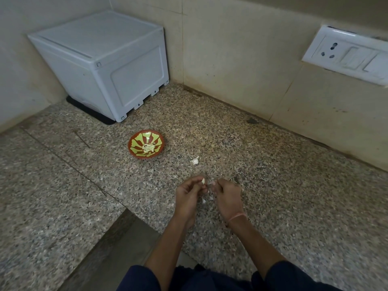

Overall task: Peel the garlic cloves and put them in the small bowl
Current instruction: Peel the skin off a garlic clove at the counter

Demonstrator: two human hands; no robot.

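**Garlic peeling: clove in hand**

Granite counter [273, 185] carries a white box [100, 66] in its far left corner. Left hand [188, 194] pinches a garlic clove [203, 181] at its fingertips. Right hand [227, 196], fingers curled, sits just beside it, its hold impossible to tell. Small bowl [131, 147], between box and hands, contains peeled cloves [148, 147]. One loose clove [195, 160] lies between bowl and hands; skin scraps [203, 200] lie beneath them.

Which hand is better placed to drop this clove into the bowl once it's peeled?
Left: the left hand holds the garlic clove, and the small bowl lies on that side.
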